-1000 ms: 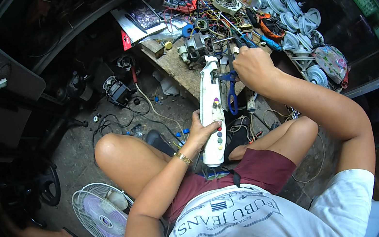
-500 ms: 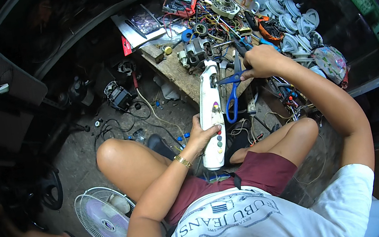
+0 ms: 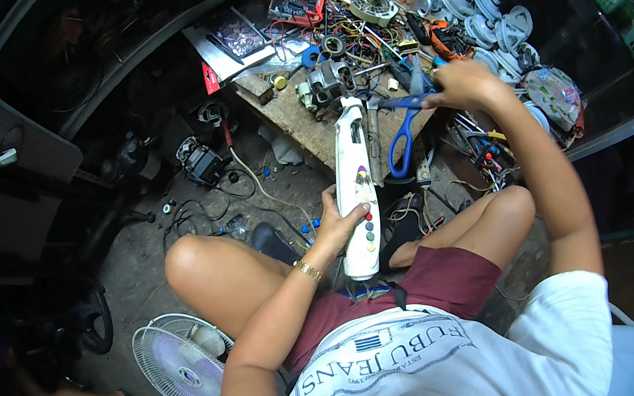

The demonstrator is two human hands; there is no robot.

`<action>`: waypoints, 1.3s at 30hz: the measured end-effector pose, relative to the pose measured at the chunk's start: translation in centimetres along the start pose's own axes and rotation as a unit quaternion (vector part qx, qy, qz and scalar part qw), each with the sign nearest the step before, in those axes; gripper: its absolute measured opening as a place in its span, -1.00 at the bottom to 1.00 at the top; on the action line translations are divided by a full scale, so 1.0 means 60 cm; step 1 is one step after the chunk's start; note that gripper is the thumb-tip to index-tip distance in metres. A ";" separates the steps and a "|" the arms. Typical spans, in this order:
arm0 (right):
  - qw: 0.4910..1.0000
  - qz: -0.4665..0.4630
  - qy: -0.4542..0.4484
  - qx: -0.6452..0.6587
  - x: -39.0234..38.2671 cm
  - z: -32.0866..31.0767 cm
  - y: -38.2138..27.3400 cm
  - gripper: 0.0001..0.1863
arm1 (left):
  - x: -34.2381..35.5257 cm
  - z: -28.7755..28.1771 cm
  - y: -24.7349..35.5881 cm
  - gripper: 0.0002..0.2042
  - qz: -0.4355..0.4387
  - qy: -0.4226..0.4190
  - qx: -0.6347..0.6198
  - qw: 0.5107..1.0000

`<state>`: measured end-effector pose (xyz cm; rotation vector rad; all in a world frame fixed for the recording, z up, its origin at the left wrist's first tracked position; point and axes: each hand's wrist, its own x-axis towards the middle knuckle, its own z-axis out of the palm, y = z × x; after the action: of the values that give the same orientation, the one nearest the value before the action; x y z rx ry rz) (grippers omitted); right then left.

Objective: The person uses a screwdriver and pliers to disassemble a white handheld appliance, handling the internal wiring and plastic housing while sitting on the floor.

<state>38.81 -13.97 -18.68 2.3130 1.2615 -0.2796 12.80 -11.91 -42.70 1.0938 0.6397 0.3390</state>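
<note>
My left hand (image 3: 337, 224) is wrapped round a long white fan control column (image 3: 355, 192) with coloured buttons, thumb on its front near the red button. The column stands nearly upright between my knees, its slotted upper end by the bench edge. My right hand (image 3: 465, 83) is closed on one handle of blue-handled scissors (image 3: 402, 148), to the right of the column's top. Spread wide, the scissors have one blade towards the column and the other pointing away from me. The free handle loop hangs nearer me. My fingers partly hide the gripped handle.
On the wooden bench (image 3: 298, 123) sit a small motor (image 3: 328, 81), tangled wires and a red-framed meter (image 3: 297, 0). White plastic parts (image 3: 508, 26) pile up at the right. A fan head (image 3: 187, 373) lies on the floor at left, with cords and another motor (image 3: 201, 162) beyond.
My right hand has moved right with the scissors, drawing the sideways blade away from the column's slotted end. My left hand keeps its hold on the column.
</note>
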 end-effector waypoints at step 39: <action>0.584 0.012 0.058 0.809 0.033 0.330 -0.197 -0.78 | -0.038 0.072 0.029 0.00 0.202 0.109 0.420 0.878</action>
<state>31.09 -17.18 -40.28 3.7203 1.0129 -2.0175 13.85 -15.50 -39.08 2.0632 0.7815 0.5742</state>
